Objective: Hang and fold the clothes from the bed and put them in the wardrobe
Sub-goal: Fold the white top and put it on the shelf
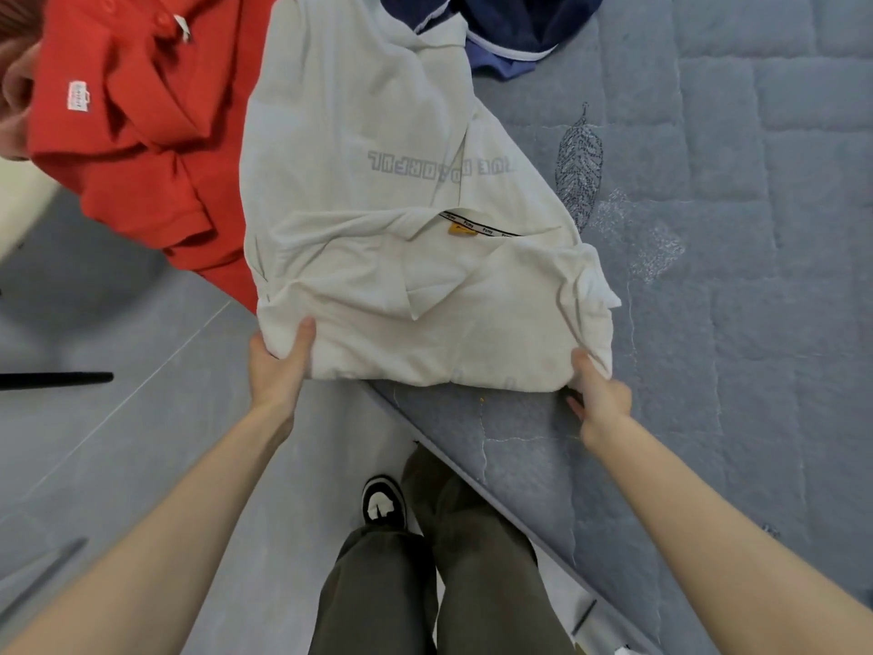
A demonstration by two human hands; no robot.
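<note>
Blue bed (718, 333): left hand (276, 366), right hand (599, 394) (arms outstretched) grip white shirt (378, 281).

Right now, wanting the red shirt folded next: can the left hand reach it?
Probably yes: the red shirt lies just beyond the left hand, nothing between, but that hand grips the white shirt.

Grey tiled floor (118, 352) beside a blue-grey quilted bed (732, 276); dark rod (56, 379), perhaps a furniture leg.
</note>
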